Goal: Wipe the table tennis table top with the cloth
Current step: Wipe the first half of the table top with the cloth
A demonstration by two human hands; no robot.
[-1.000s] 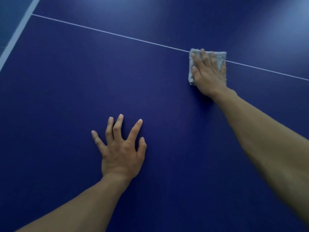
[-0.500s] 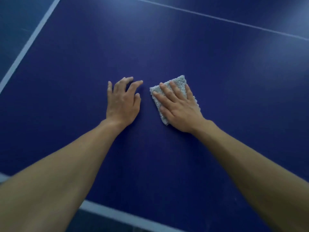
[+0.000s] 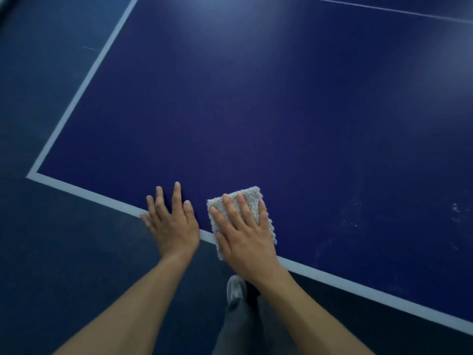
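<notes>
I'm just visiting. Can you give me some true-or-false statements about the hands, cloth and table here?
1. The right hand presses flat on a folded grey fluffy cloth. True.
2. The left hand holds a second cloth. False: it rests bare on the dark blue table tennis table top.
3. The cloth overlaps the table's near white edge line. True.
4. The cloth covers the thin white centre line. False: that line lies far off, near the top.

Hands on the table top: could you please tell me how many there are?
2. The left hand lies flat on the table top at its near edge; the right hand presses the cloth beside it.
</notes>
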